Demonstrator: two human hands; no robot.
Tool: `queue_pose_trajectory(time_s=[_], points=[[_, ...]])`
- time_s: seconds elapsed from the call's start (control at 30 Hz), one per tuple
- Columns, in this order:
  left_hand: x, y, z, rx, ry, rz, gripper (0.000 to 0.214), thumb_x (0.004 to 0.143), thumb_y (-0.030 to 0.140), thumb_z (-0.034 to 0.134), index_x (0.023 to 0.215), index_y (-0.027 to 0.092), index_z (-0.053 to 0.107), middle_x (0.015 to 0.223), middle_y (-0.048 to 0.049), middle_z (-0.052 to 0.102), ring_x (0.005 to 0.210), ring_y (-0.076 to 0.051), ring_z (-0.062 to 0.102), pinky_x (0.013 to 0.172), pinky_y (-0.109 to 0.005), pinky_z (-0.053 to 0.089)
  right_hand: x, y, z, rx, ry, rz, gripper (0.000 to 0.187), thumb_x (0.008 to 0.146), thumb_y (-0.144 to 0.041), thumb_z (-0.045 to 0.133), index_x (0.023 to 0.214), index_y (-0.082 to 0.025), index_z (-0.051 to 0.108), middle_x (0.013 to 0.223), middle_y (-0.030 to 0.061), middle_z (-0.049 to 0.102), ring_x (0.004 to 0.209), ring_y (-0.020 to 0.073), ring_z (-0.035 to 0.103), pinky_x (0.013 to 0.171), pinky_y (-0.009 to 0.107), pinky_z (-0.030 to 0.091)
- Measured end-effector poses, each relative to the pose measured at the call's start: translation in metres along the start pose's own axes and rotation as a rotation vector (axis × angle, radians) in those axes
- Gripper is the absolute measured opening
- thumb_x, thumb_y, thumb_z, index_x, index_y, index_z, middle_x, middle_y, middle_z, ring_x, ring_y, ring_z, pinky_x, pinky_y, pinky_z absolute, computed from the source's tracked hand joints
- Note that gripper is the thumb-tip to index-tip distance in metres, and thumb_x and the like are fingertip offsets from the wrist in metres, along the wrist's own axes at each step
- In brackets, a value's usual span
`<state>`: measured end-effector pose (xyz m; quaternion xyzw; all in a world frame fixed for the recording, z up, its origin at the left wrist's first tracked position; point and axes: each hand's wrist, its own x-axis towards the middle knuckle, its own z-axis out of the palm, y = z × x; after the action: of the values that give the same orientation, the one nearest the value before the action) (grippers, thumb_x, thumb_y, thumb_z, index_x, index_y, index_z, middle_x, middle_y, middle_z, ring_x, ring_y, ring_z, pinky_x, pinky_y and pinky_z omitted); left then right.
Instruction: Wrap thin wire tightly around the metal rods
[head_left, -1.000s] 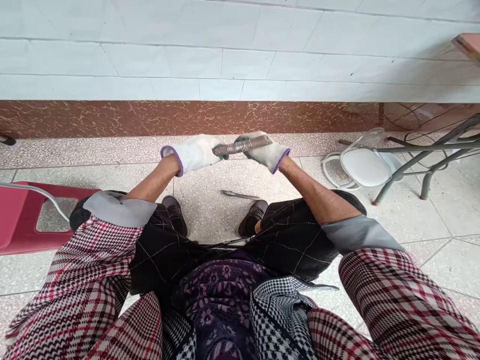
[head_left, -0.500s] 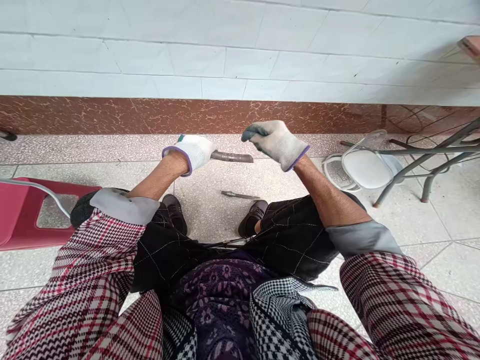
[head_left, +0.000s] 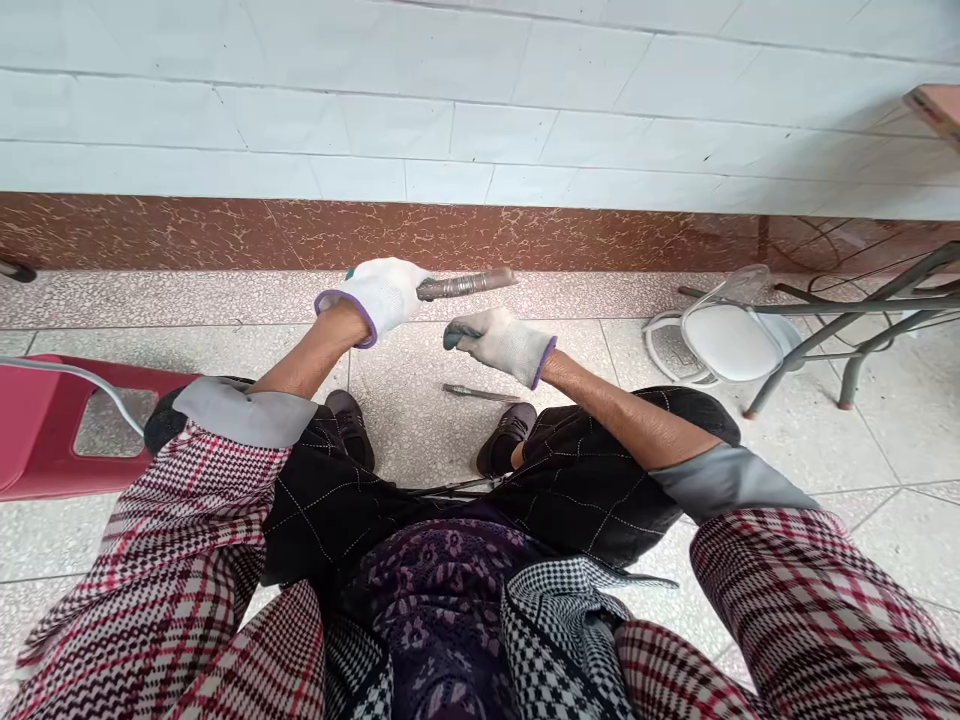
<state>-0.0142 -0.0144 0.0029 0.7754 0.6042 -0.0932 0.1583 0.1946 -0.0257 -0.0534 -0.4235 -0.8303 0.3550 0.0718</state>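
Note:
My left hand (head_left: 386, 295), in a white glove with a purple cuff, is closed round one end of a brown stick-like handle (head_left: 469, 285) wound with thin wire. The handle's free end points right, and the part inside the glove is hidden. Just below and to the right of that end, my right hand (head_left: 499, 342) hangs in a matching glove with dark fingertips. Its fingers are loosely bent, and nothing shows in them. Below it, a slim metal rod (head_left: 480, 392) with a ridged end lies on the floor between my shoes.
A white-tiled wall (head_left: 420, 125) with a brown marbled skirting (head_left: 225, 232) runs along the front. A red plastic stool (head_left: 45, 470) stands at my left. To the right are a white round-seated item (head_left: 731, 338), metal legs (head_left: 847, 375) and loose cables.
My right hand has come down and to the left, below the handle. My left hand has risen slightly, and the handle's free end has tilted upward. The rod on the floor has not moved.

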Motion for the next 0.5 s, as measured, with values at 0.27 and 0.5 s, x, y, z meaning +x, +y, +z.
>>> queue_pose_trajectory(time_s=[0.27,0.5], points=[[0.004,-0.001,0.011,0.264,-0.019,0.022,0.045,0.098,0.015,0.045,0.127,0.016,0.079,0.098,-0.0191,0.078,0.094,-0.034,0.074,0.084,-0.043,0.054,-0.002,-0.007,-0.052,-0.023,0.269,0.049,0.025,0.097,-0.022,0.059,0.102,-0.016,0.083,0.087,0.0039,0.074,0.077,0.0176,0.063,0.071,0.031,0.046],[-0.009,0.010,0.008,0.081,-0.085,0.062,0.037,0.100,0.035,0.052,0.117,0.021,0.082,0.089,-0.0121,0.076,0.085,-0.029,0.071,0.079,-0.039,0.052,0.013,0.016,-0.057,0.107,0.243,0.094,0.022,0.090,-0.016,0.059,0.092,-0.014,0.081,0.066,-0.0004,0.060,0.060,0.0117,0.052,0.058,0.026,0.040]])
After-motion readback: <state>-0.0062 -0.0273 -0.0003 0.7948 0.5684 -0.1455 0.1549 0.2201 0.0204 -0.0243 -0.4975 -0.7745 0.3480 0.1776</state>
